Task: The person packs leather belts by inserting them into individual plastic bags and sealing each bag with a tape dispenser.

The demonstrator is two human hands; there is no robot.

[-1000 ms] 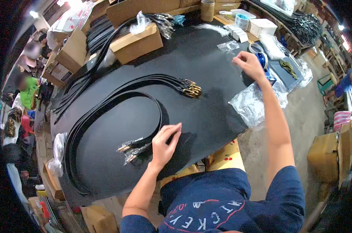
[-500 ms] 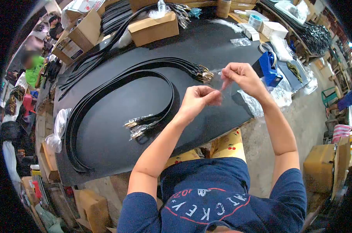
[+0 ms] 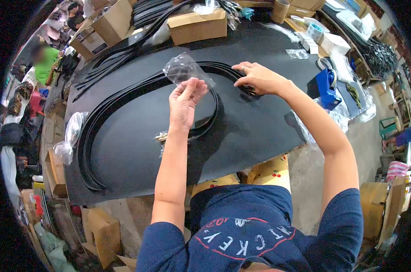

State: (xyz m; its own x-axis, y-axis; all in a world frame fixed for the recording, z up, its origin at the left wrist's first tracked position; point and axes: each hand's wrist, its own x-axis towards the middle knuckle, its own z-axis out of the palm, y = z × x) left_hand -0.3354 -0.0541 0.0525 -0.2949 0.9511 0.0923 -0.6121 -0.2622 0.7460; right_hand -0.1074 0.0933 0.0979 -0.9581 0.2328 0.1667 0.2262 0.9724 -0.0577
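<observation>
My left hand (image 3: 185,100) is raised over the table, pinching a small clear plastic bag (image 3: 182,67) that stands up above the fingertips. At the right end of a bundle of black belts (image 3: 117,94), my right hand (image 3: 263,80) curls its fingers and thumb around the buckle ends and mostly covers them. The belts loop left in a wide curve across the black table (image 3: 137,149). Behind my left forearm, other metal buckle ends (image 3: 160,136) in clear wrap are partly hidden.
A blue tape dispenser (image 3: 324,88) stands at the table's right side, near plastic bags and small white boxes (image 3: 309,44). An open cardboard box (image 3: 197,29) sits at the back beside more belts. Knotted plastic (image 3: 72,136) lies at the left edge. A person in green (image 3: 46,63) is far left.
My hands have moved apart. The left went leftward with the clear bag, which now shows opened out. My right hand came down onto the belts' buckle ends. The view has shifted slightly.
</observation>
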